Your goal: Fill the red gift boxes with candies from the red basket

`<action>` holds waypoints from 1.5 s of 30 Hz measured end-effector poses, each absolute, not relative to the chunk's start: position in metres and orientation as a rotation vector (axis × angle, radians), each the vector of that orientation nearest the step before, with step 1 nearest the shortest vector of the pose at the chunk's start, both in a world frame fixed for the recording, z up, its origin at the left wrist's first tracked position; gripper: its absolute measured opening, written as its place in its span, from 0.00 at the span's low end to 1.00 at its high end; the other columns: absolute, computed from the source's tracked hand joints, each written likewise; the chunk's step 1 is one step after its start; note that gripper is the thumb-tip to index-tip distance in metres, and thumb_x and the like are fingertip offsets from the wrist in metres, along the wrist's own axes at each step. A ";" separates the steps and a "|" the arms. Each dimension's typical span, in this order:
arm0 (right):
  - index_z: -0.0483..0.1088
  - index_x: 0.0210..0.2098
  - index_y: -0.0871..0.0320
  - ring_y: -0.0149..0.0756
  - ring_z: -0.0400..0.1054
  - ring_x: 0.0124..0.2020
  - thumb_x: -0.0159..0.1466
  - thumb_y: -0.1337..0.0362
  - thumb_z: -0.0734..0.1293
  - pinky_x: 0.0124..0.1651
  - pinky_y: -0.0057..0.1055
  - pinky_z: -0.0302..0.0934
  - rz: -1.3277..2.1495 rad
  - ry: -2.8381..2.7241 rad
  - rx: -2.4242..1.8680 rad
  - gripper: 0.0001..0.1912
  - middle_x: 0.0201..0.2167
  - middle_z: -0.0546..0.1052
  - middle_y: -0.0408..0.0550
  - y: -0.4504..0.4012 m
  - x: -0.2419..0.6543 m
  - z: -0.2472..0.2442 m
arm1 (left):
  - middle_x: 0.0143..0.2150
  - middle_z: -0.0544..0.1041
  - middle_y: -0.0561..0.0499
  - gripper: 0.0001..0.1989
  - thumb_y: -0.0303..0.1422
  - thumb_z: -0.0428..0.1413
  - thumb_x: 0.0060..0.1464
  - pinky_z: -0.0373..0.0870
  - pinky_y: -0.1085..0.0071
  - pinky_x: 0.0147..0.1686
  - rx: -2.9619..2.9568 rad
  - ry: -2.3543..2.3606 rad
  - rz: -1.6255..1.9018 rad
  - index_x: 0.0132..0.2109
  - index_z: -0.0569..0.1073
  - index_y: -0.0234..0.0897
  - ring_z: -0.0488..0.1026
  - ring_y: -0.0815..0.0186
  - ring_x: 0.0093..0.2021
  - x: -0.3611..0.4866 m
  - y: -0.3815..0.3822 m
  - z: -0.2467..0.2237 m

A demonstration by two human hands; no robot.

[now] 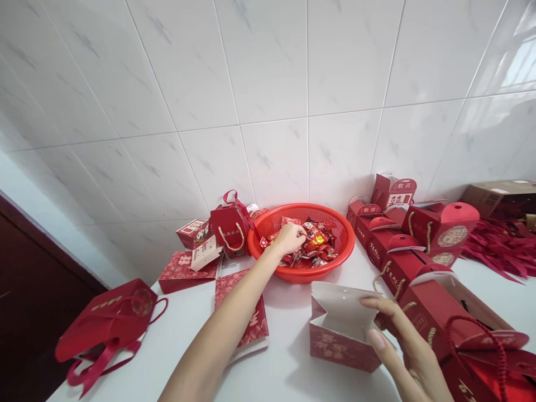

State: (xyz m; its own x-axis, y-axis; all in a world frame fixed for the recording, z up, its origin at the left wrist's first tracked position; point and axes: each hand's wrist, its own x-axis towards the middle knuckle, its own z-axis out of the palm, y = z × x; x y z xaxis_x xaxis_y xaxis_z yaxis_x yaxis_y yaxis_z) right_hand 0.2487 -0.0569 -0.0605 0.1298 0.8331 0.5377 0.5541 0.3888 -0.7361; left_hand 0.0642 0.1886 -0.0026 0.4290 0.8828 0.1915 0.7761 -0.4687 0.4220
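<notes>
My left hand (288, 239) reaches into a red plastic colander (344, 248), its fingers bent and pinched on a red wrapped candy among several others (316, 240). An open-topped red paper gift box (341, 346) with a pale interior stands on the white table in front of me. At that box's right side is my right hand (410, 340), fingers and thumb curled around the rim. Left of it, partly behind my left forearm, a red patterned box (255, 321) lies flat.
Several red gift boxes with rope handles (389, 268) stand in rows along the right. Red ribbons (498, 245) and a brown carton (494, 195) lie beyond them. On the left are a red bag with ribbon (113, 318), a small handled bag (229, 231) and more boxes (186, 273). A tiled wall (276, 162) rises behind.
</notes>
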 end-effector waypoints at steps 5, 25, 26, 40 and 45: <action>0.68 0.52 0.49 0.36 0.73 0.37 0.70 0.56 0.63 0.39 0.26 0.69 0.321 -1.550 -1.249 0.13 0.42 0.76 0.45 -0.057 0.248 -0.058 | 0.33 0.80 0.48 0.08 0.26 0.57 0.54 0.67 0.71 0.40 2.615 1.274 0.294 0.32 0.80 0.38 0.76 0.59 0.39 0.069 0.187 -0.006; 0.69 0.49 0.50 0.35 0.73 0.34 0.71 0.57 0.61 0.38 0.26 0.68 0.337 -1.540 -1.199 0.11 0.36 0.76 0.44 -0.057 0.244 -0.047 | 0.36 0.80 0.45 0.05 0.26 0.55 0.55 0.66 0.70 0.38 2.564 1.291 0.094 0.32 0.75 0.37 0.76 0.57 0.39 0.074 0.195 -0.013; 0.69 0.49 0.50 0.35 0.72 0.34 0.71 0.57 0.61 0.38 0.26 0.68 0.331 -1.538 -1.195 0.10 0.36 0.76 0.44 -0.058 0.244 -0.046 | 0.37 0.80 0.45 0.06 0.27 0.54 0.56 0.66 0.70 0.39 2.567 1.296 0.136 0.32 0.75 0.36 0.75 0.58 0.39 0.073 0.195 -0.011; 0.68 0.50 0.50 0.35 0.74 0.37 0.71 0.58 0.61 0.39 0.25 0.68 0.352 -1.532 -1.198 0.10 0.40 0.77 0.44 -0.058 0.243 -0.050 | 0.22 0.63 0.58 0.12 0.37 0.51 0.55 0.58 0.72 0.29 2.186 1.172 0.705 0.25 0.65 0.37 0.62 0.67 0.27 0.067 0.194 -0.002; 0.67 0.51 0.49 0.34 0.73 0.37 0.71 0.57 0.61 0.40 0.25 0.67 0.345 -1.545 -1.221 0.11 0.40 0.77 0.43 -0.058 0.244 -0.050 | 0.22 0.64 0.57 0.12 0.37 0.51 0.54 0.59 0.71 0.31 2.169 1.175 0.695 0.26 0.66 0.37 0.64 0.66 0.28 0.067 0.191 -0.001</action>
